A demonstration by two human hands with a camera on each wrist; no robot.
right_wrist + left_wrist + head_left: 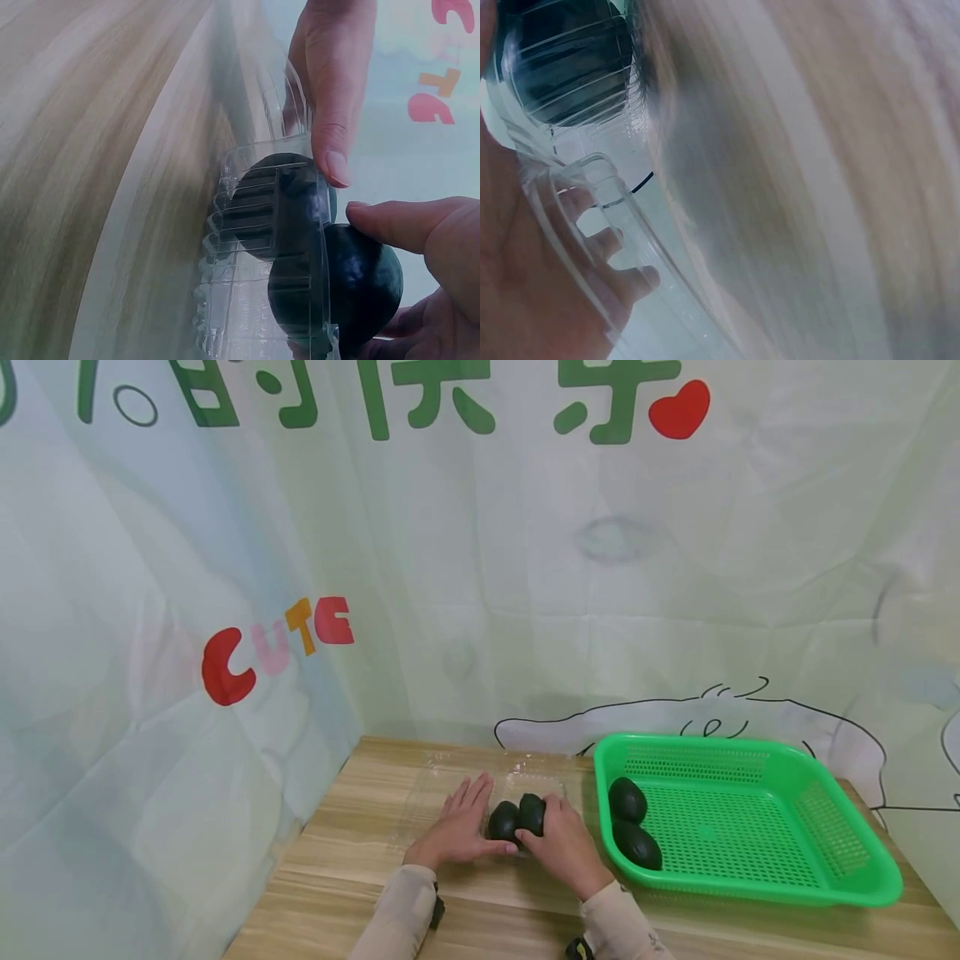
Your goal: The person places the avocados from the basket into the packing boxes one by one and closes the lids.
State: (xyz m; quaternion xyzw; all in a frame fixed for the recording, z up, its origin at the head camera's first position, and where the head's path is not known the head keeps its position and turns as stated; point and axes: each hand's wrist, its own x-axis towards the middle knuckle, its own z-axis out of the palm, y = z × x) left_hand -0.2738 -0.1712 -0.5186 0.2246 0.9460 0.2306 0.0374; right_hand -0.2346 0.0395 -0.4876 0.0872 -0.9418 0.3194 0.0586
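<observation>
My right hand (564, 843) grips a dark avocado (532, 814) between thumb and fingers. In the right wrist view, this avocado (367, 274) is partly inside a clear plastic clamshell box (236, 300) and partly above its rim. A second avocado (503, 822) sits in the box beside it, touching or nearly touching. My left hand (461, 831) rests at the box's left side, fingers spread and straight, its thumb by the rim near the second avocado. Clear plastic covers part of the left fingers (634, 283) in the left wrist view.
A green perforated basket (750, 887) stands right of the box, with two more avocados, an upper one (627, 800) and a lower one (637, 845), along its left wall. Both containers are on a wooden table (330, 860). A printed cloth (480, 568) hangs behind and at the left.
</observation>
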